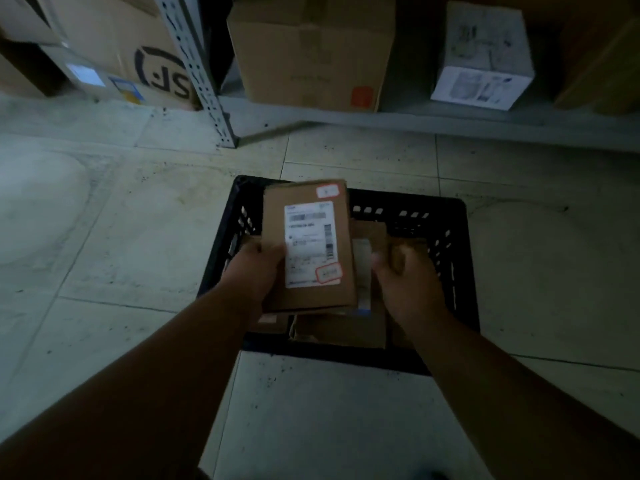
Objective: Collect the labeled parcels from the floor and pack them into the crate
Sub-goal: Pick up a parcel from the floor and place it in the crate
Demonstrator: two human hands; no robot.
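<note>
Left hand (258, 271) holds labeled parcel (308, 244) over parcel-filled crate (446, 220).

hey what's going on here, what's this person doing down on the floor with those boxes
A person is packing parcels into a black slatted plastic crate that sits on the tiled floor. Their left hand holds a flat brown cardboard parcel with a white shipping label over the crate. The right hand is down among other brown cardboard parcels already inside; whether it grips one is unclear. Bigger cardboard cartons sit on the shelving behind.
</note>
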